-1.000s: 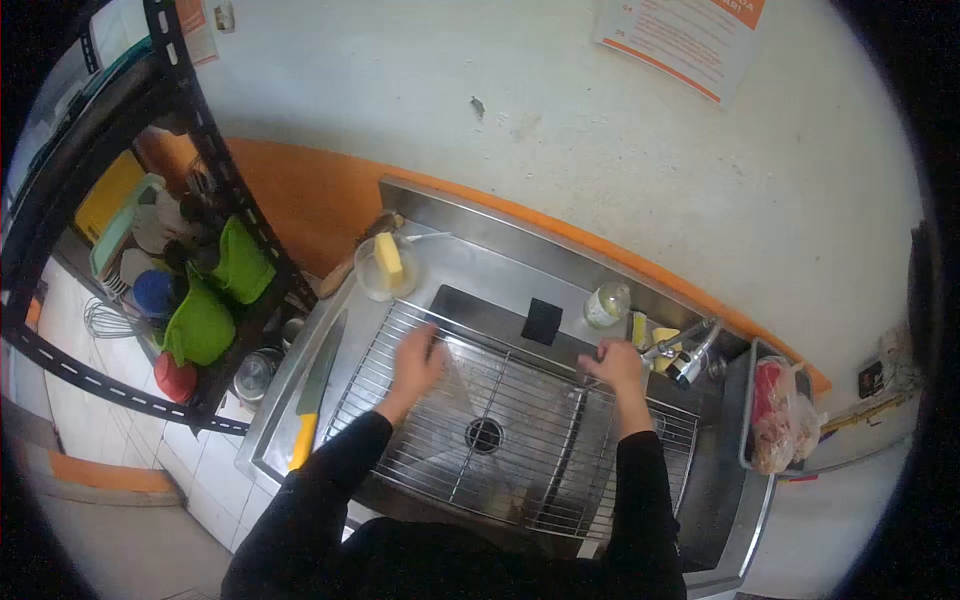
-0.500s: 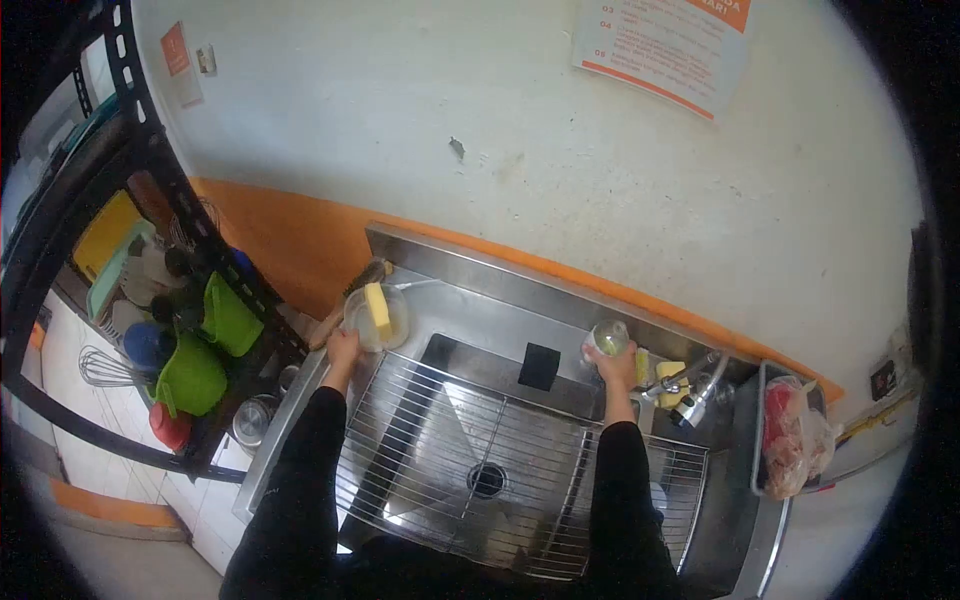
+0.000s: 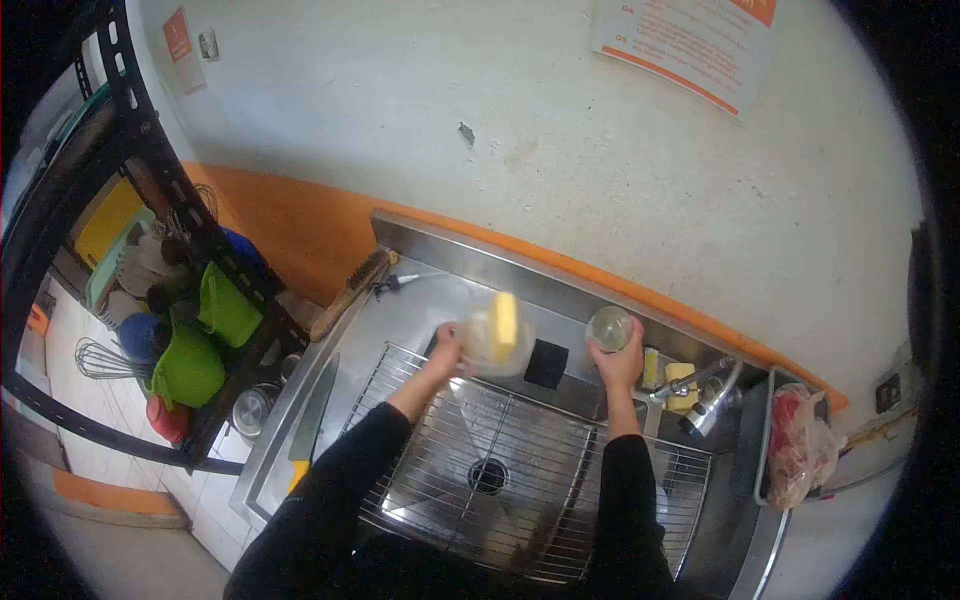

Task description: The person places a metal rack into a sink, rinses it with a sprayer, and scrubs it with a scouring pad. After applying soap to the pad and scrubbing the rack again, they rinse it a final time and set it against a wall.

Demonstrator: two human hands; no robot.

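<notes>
My left hand (image 3: 447, 352) grips the near-left edge of a clear plastic bowl (image 3: 480, 340), blurred by motion, above the back ledge of the sink. A yellow sponge (image 3: 506, 325) rides in the bowl. My right hand (image 3: 622, 358) is wrapped round a clear glass (image 3: 609, 328) with a little pale contents, at the back of the sink. Between the two hands lies a black square pad (image 3: 546, 363). Right of the glass are a second yellow sponge (image 3: 682, 400) and the faucet (image 3: 705, 385).
A wire rack (image 3: 505, 405) spans the steel sink. On the left ledge lie a knife (image 3: 318, 410) with a yellow handle and a brush (image 3: 352, 295). A shelf with green containers (image 3: 190, 370) stands at left. A grey bin (image 3: 762, 450) holds a plastic bag (image 3: 800, 445) at right.
My left hand has carried the bowl and its sponge rightward from the sink's left corner, uncovering the knife and brush. My right hand still holds the glass in nearly the same spot.
</notes>
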